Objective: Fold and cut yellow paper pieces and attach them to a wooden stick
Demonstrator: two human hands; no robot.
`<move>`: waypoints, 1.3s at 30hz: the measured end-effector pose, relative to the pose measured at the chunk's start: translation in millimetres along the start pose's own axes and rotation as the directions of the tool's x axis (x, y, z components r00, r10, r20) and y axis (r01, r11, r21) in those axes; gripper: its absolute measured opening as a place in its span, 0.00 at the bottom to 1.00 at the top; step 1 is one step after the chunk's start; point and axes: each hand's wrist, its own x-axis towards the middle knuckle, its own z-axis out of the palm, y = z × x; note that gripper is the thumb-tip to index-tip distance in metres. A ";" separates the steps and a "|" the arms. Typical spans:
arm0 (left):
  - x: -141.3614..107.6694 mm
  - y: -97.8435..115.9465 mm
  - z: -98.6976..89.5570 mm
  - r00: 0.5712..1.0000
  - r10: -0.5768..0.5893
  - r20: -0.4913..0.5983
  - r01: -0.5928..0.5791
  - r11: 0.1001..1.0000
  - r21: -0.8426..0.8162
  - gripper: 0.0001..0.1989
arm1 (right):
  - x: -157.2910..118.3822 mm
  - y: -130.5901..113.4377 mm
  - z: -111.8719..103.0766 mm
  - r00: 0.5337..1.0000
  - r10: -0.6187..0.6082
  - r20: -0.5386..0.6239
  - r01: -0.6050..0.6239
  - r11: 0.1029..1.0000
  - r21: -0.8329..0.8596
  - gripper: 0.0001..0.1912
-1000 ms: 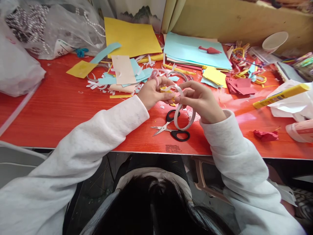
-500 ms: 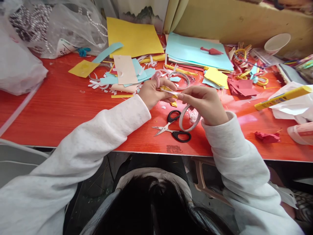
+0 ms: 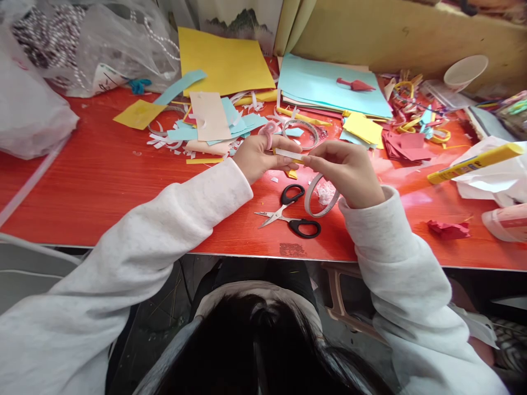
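My left hand (image 3: 259, 157) is closed, thumb and fingers pinching a narrow white strip (image 3: 289, 154) with yellow paper along its edge. A pink loop (image 3: 269, 131) shows at its index finger; whether it is worn or held I cannot tell. My right hand (image 3: 349, 171) pinches the right end of the same strip. Below its fingers a white tape roll (image 3: 309, 204) stands on edge; whether the hand holds it is hidden. Scissors (image 3: 287, 211) with black handles lie spread on the red table (image 3: 214, 230), between my forearms.
Paper scraps (image 3: 209, 116) lie behind my left hand, near another tape roll (image 3: 315, 131). Yellow paper (image 3: 224, 60) and a blue paper stack (image 3: 321, 82) are at the back. At right are a glue stick (image 3: 475, 163) and red crumpled paper (image 3: 448, 230). Plastic bags (image 3: 33, 109) fill the left.
The white strip has turned so that its flat face shows more. My right hand has shifted slightly, and the tape roll below it has moved a little to the right.
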 end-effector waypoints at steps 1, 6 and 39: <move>-0.2 -0.1 0.0 1.000 -0.003 -0.003 0.003 1.000 -0.005 0.10 | -0.1 0.3 0.0 1.000 0.004 0.001 -0.004 1.000 -0.006 0.11; -0.3 -0.7 -2.0 1.000 -0.019 0.007 0.019 1.000 0.000 0.09 | 1.0 4.0 0.4 1.000 -0.016 -0.002 0.015 0.999 -0.028 0.12; 3.9 -2.3 -1.8 0.998 0.022 -0.055 -0.015 0.993 0.117 0.11 | 0.3 6.8 1.6 1.000 -0.009 0.011 0.010 0.990 -0.143 0.14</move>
